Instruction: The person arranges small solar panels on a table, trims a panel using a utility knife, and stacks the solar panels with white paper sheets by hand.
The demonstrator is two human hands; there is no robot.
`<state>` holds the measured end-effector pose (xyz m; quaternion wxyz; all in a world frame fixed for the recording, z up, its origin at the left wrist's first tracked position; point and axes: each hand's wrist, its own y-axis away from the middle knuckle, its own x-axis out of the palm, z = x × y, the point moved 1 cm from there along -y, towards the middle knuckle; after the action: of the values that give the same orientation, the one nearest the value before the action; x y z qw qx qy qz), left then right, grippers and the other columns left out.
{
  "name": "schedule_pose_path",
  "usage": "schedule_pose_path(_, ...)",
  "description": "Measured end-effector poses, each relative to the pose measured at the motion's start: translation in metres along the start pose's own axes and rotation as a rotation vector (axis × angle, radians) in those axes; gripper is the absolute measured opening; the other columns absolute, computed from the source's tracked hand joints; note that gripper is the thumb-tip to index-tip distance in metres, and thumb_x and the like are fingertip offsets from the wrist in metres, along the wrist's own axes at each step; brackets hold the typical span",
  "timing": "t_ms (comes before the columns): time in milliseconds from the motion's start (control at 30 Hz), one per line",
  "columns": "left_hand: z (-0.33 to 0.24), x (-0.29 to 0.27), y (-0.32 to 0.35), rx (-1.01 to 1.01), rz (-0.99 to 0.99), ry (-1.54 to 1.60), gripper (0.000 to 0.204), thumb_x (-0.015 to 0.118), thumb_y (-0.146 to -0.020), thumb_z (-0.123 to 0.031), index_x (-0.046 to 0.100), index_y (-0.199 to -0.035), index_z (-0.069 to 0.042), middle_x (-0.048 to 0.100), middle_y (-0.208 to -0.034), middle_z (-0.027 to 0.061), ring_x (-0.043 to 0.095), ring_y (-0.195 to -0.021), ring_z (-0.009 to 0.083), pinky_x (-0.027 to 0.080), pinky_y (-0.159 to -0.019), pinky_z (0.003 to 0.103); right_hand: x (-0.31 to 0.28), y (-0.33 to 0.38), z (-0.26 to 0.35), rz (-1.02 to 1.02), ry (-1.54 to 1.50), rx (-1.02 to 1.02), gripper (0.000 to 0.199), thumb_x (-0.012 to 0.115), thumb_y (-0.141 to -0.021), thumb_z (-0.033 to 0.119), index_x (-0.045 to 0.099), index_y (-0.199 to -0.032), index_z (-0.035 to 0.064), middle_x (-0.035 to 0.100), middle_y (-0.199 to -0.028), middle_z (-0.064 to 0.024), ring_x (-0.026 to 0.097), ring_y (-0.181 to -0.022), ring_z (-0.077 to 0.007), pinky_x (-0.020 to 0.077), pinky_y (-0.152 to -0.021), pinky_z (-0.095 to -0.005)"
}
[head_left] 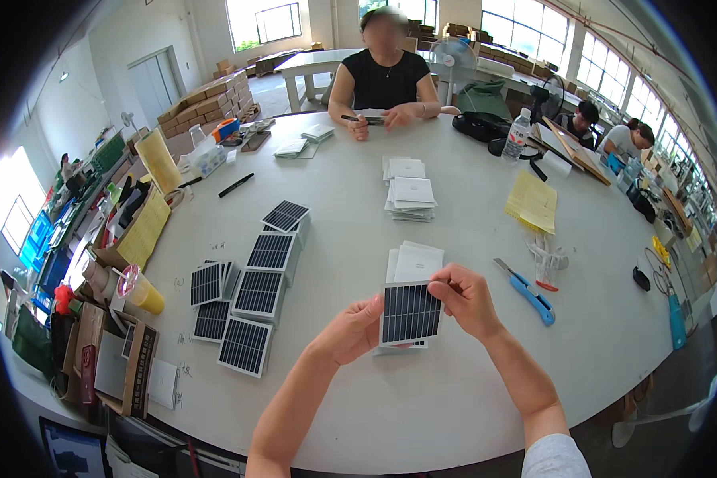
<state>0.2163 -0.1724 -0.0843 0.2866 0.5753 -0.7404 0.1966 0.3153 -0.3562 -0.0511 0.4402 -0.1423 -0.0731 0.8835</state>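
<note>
Small solar panel (410, 313) held just above the counter (470, 382), over a white stack. Left hand (350, 328) pinches its left edge, right hand (466, 299) its top-right corner; fingers closed on it. Prob. light, thin, rigid, brittle, so grip edges, not the dark face.

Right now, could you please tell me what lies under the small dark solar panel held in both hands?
Under the small dark square solar panel, a thin white edge of a stack shows on the round white table. Behind it sits a pile of white square cards. How many pieces are covered cannot be seen.
</note>
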Motion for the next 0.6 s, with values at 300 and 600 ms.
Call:
schedule_pose_path(300,-0.002,0.006,-0.002,0.000,0.259,0.155,0.044,0.048,-0.094,-0.035,0.048,-0.128,-0.008,0.057,-0.119,0.0087,0.059,-0.104,0.0213,0.053,-0.083,0.043,-0.004,-0.003,-0.001,-0.003,-0.104,0.019,0.014,0.062,-0.089,0.018,0.060,-0.084,0.0052,0.050,-0.063,0.0048,0.044,-0.050,-0.0013,0.0345,-0.043,-0.0167)
schedule_pose_path(600,-0.004,0.018,-0.002,0.024,0.009,0.123,0.037,0.048,-0.095,-0.033,0.056,-0.117,-0.004,0.062,-0.112,0.0076,0.061,-0.099,0.0170,0.054,-0.082,0.039,-0.009,-0.006,-0.004,-0.062,-0.098,0.035,0.017,0.062,-0.089,0.019,0.060,-0.083,0.0037,0.050,-0.061,0.0043,0.042,-0.047,-0.0015,0.0324,-0.041,-0.0170)
